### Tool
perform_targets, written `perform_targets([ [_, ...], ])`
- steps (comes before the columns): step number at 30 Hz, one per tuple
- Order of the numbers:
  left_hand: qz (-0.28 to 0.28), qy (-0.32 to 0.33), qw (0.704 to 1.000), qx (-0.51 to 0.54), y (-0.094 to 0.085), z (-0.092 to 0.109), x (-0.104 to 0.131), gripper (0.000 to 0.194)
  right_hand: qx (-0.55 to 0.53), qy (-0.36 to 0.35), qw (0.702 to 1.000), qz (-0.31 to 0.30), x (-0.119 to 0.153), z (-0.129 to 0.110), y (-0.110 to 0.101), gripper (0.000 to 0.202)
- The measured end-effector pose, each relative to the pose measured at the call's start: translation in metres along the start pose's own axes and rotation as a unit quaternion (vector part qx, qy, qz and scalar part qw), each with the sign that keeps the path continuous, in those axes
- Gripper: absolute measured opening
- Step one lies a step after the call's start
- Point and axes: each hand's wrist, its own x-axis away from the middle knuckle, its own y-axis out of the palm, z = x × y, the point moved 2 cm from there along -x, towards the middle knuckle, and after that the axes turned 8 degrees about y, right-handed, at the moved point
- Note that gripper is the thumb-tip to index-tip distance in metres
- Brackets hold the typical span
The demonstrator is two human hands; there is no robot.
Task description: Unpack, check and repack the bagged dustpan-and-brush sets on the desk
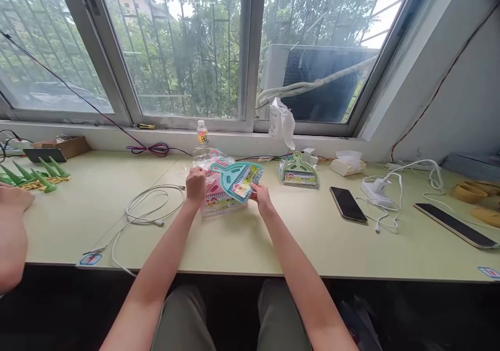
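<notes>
Teal dustpan held over a pink one, 2 hands at work

Near the centre of the frame, the right hand [262, 197] holds a teal dustpan [230, 174] by its lower right corner, thumb pressed on the front and fingers curled behind. The dustpan tilts over a pink dustpan [213, 183] in a clear bag [222, 210] on the table [234, 252]. The left hand [196, 184] is at the left edge of this pile, its fingers bunched together.

The step in hand looks like handling the teal dustpan just above the bagged pink one. From here, a move calls for a firm right pinch and care that the loose film does not snag, I judge.

A green pack [299, 176] stands right of centre, well apart from both hands; a bottle [202, 134] is behind the pile.

The left fingertips are hidden, so I cannot tell whether they pinch film, handle or nothing. The teal dustpan covers part of the pink one, and the label print is too small to read. At the left edge, another person's arm [11, 236] is cut off.
</notes>
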Motion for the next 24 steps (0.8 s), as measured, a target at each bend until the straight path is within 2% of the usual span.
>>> perform_targets([
  [4, 0.068, 0.044, 0.996, 0.029, -0.008, 0.013, 0.000, 0.024, -0.002, -0.050, 0.999, 0.023, 0.004, -0.002, 0.001, 0.008],
  [7, 0.088, 0.068, 0.993, 0.051, -0.011, 0.022, 0.001, 0.030, -0.001, -0.071, 0.997, 0.006, 0.007, -0.004, 0.002, 0.012],
  [12, 0.043, 0.076, 0.990, 0.108, -0.009, 0.024, 0.000, 0.029, 0.021, -0.078, 0.995, -0.049, 0.009, -0.006, 0.005, 0.018],
  [15, 0.013, 0.086, 0.987, 0.134, -0.005, 0.026, 0.000, 0.025, 0.013, -0.082, 0.995, -0.049, 0.010, -0.005, 0.006, 0.020],
  [17, 0.019, 0.085, 0.985, 0.146, -0.005, 0.031, 0.002, 0.021, -0.003, -0.093, 0.995, -0.037, 0.010, -0.004, 0.007, 0.021],
  [19, 0.055, 0.075, 0.985, 0.144, -0.007, 0.038, 0.003, 0.023, -0.022, -0.106, 0.994, -0.023, 0.011, -0.003, 0.006, 0.020],
  [22, 0.173, 0.015, 0.979, 0.110, -0.018, 0.041, 0.001, 0.063, -0.047, -0.125, 0.991, -0.009, 0.013, -0.004, 0.006, 0.019],
  [24, 0.261, -0.053, 0.959, 0.092, -0.025, 0.033, -0.003, 0.081, -0.054, -0.140, 0.989, -0.013, 0.014, -0.006, 0.006, 0.020],
])
